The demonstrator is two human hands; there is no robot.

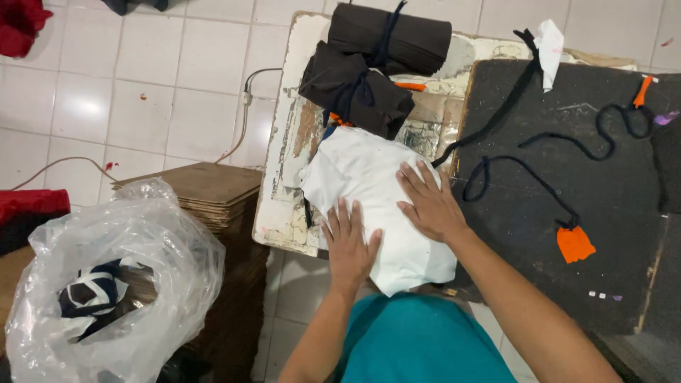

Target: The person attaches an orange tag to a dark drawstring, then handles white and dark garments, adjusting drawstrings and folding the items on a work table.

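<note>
red cloth (20,25) cut by top-left edge, bag (106,284) contents unclear

clear plastic bag (106,284) lower left, orange tag (574,243) right

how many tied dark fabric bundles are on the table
2. One rolled dark bundle lies at the table's far end; the second dark bundle sits just nearer, beside the white cloth that both hands press flat. Others may be hidden.

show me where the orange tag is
In the head view the orange tag lies on the dark mat, at the end of a black cord, right of the right hand.
</note>
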